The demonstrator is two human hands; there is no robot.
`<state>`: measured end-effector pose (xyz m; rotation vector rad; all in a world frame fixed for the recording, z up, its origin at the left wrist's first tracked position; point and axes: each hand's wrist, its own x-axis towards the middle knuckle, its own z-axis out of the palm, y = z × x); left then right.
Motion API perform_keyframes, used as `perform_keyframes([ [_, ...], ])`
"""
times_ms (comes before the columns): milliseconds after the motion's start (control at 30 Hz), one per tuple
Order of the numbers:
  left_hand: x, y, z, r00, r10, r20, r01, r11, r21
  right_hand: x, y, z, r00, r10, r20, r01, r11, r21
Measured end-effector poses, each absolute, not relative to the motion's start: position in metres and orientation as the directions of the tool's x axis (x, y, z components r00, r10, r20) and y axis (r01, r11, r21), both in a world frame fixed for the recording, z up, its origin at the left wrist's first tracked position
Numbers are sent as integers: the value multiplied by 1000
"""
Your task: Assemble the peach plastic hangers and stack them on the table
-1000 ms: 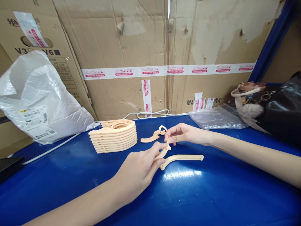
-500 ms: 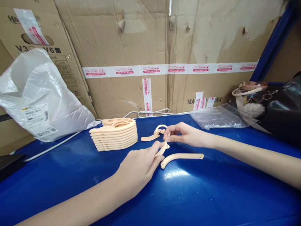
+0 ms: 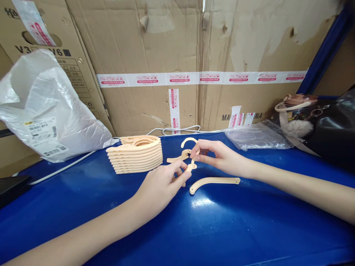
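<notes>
My right hand [image 3: 215, 153] pinches a beige hook [image 3: 189, 140], whose curved end rises above the fingers. Between thumb and fingers, my left hand [image 3: 166, 179] grips a small beige hanger piece [image 3: 190, 167] that meets the hook's lower end. Right of my left fingertips, a curved beige arm [image 3: 215, 180] lies on the blue table [image 3: 222, 225]. Another beige piece [image 3: 179, 158] lies behind my hands. To the left stands a neat stack of beige folded hangers [image 3: 135, 157].
A white plastic parcel [image 3: 52, 107] leans at the left, near a dark object [image 3: 13, 188]. Cardboard boxes [image 3: 149, 48] line the back, with a white cable [image 3: 180, 130] before them. Clear plastic [image 3: 257, 136] and a black bag [image 3: 335, 129] lie at the right.
The hook has turned so its curve now stands up to the left of my right fingers. My left hand has shifted slightly left, with its fingers curled under the piece.
</notes>
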<state>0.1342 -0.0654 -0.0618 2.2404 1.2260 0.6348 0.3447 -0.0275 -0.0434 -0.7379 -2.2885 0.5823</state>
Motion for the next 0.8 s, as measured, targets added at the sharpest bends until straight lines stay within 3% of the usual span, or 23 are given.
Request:
perform_keyframes([
  [133,135,-65,-64,484,864,139,510,-407,757,344,-30,-38,-638,619,458,359,765,-534],
  [267,139,-66,-58,464,884,57,378,-256,890,349,-32,-19,-729,588,350,406,783,-470],
  [433,144,-68,-46,477,876,-67,263,-69,962,356,-44,-11,-681,634,368,575,773,-268],
  [567,143,-66,-47,460,879,-124,238,12,971,360,-55,-30,-763,579,286,571,812,-121],
  [700,139,-61,-51,535,837,-118,212,3,977,363,-60,-44,-826,537,170,520,843,-137],
  [800,137,-57,-52,573,806,-147,231,14,973,361,-62,-45,-817,547,180,514,834,-202],
])
